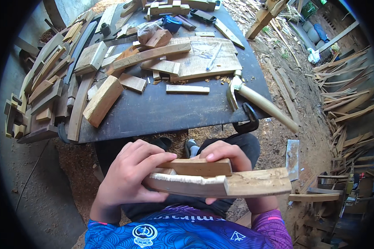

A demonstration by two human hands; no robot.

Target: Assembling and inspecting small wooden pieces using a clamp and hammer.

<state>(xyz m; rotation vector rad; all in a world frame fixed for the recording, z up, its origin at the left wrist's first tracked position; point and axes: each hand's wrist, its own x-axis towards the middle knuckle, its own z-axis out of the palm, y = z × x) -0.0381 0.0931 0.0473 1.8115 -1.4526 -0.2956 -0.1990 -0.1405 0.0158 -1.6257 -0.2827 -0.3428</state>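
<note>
Both hands hold wood above my lap, in front of the dark table. My left hand (131, 176) wraps round the left end of a long pale wooden piece (257, 182), which has a raised, rough-cut strip along its left part. My right hand (226, 153) reaches from behind, its fingers over a smaller brown wooden block (203, 167) that lies against the long piece's far side. The left fingertips also touch this block. Part of the right hand is hidden behind the wood, with one fingertip showing beneath it.
On the dark table (153, 120) lie a hammer (266, 103) at the right, a clamp (247, 118) on the near edge, a wooden block (103, 101), a wide board (228, 68) with a pen (213, 57), and many offcuts at the left. Wood strips (353, 99) pile up on the right-hand ground.
</note>
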